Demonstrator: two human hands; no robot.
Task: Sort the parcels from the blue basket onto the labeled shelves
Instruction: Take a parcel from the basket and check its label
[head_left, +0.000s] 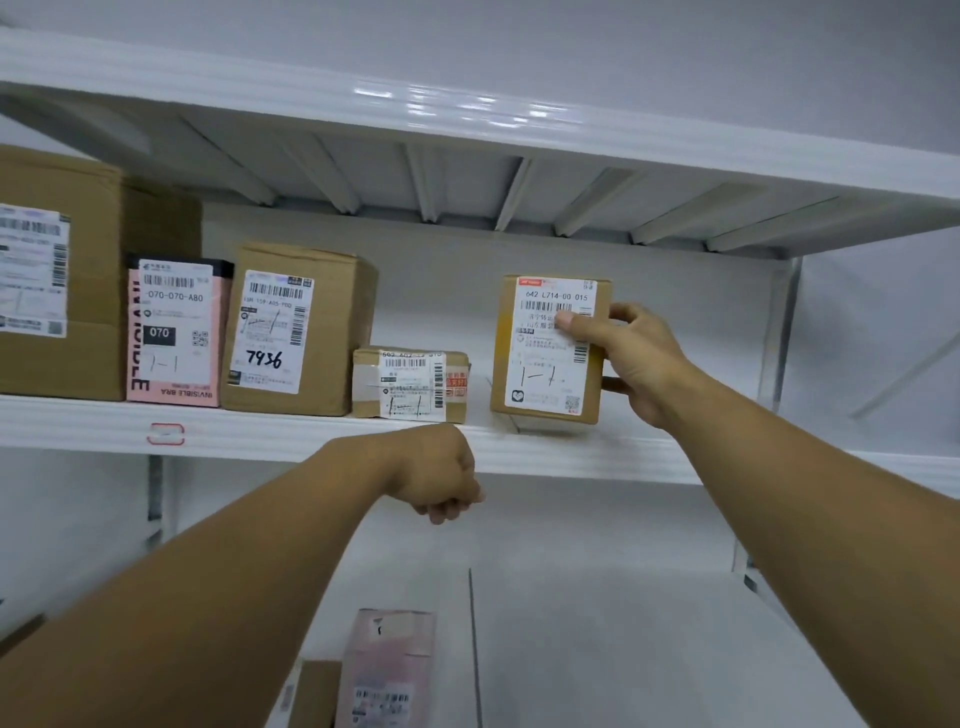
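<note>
My right hand (631, 358) grips a small upright cardboard parcel (540, 374) with a white label marked "1-1", its lower edge tilted slightly off the white shelf (571, 449). The thumb lies across the label and the fingers wrap round the right side. My left hand (436, 475) hangs in front of the shelf's front edge with its fingers curled and holds nothing. The blue basket is out of view.
Left of the held parcel stand a low taped box (410, 384), a taller box marked "7436" (296, 332), a pink box (174, 332) and a large carton (52, 275). The shelf below carries a pink parcel (389, 670). Another shelf (467, 114) hangs overhead.
</note>
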